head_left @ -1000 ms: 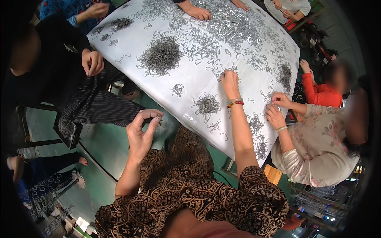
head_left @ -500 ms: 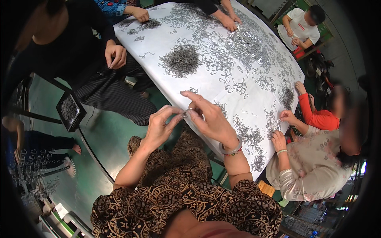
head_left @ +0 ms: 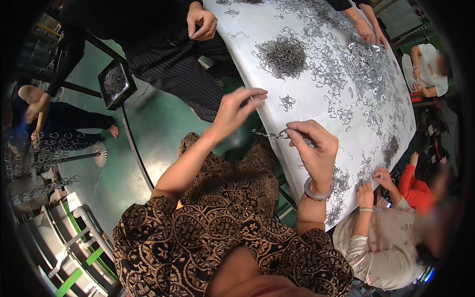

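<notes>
My right hand (head_left: 317,151), with bangles at its wrist, pinches the end of a short chain of linked metal hooks (head_left: 269,134) between thumb and fingertips. The chain stretches leftward over the table's near edge, its far end loose. My left hand (head_left: 238,111) is apart from the chain, just above the white table's (head_left: 321,114) left edge. Its fingers are stretched out and slightly smeared, and nothing shows in them. Nearest to its fingertips lies a small cluster of loose hooks (head_left: 287,103); a dense dark pile of hooks (head_left: 283,56) sits farther back.
More hooks (head_left: 368,67) are spread over the far and right parts of the table. A co-worker's hand (head_left: 202,24) rests at far left, and others' hands (head_left: 367,30) touch hooks at the back. A person (head_left: 381,237) sits close on my right. A black tray (head_left: 117,83) stands left.
My hands have parted from where they met at the table edge. The left moved up and away; the right moved right, holding the chain, now in plain sight. The whole view has shifted.
</notes>
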Available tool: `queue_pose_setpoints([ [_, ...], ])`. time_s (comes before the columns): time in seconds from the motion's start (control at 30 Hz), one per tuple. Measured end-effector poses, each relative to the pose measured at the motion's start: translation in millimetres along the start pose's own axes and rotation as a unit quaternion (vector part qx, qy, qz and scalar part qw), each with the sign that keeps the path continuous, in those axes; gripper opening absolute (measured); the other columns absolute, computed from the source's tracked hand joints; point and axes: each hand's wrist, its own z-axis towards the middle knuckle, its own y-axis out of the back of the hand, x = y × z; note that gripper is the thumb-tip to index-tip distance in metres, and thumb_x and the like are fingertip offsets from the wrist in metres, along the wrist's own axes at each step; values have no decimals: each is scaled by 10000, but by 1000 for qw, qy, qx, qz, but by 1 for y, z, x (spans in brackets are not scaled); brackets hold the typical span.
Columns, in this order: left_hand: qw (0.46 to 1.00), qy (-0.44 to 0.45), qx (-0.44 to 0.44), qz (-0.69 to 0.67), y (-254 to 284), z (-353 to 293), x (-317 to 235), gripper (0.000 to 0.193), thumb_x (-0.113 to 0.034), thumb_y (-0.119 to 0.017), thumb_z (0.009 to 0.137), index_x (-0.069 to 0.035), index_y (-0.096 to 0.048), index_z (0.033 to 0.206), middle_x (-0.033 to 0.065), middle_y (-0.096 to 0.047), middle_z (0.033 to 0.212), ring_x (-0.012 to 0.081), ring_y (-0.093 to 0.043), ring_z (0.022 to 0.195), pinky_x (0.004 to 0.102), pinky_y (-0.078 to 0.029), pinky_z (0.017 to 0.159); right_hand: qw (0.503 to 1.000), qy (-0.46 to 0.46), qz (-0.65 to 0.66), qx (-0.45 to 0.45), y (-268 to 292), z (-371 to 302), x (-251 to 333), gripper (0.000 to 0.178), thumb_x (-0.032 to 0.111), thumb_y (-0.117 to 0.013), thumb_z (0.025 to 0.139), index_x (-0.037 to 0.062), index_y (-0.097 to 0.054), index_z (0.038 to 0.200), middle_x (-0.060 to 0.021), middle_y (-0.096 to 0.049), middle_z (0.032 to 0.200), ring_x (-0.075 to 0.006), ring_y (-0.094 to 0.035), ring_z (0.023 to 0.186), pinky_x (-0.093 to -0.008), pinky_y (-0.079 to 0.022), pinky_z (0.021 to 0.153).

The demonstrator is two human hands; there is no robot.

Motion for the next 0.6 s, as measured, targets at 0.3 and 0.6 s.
queue_pose_setpoints([
  [0.3, 896, -135, 102, 410, -25, 123, 95, 120, -117, -638, 826, -29, -702, 876, 119, -649, 927, 299, -595, 928, 404, -508, 813, 1000, 23, 2, 15, -13, -2, -10, 174, -61, -669, 812, -26, -715, 976, -133, -700, 877, -198, -678, 748, -279, -536, 670],
  [0.6, 932, -132, 46, 336, -25, 128, 65, 107, -42, -578, 878, 1, -585, 976, 163, -624, 919, 320, -618, 861, 413, -496, 749, 999, -30, 1, -21, -20, -9, -15, 103, 14, -711, 822, -1, -714, 924, -76, -720, 845, -126, -680, 757, -251, -525, 707],
])
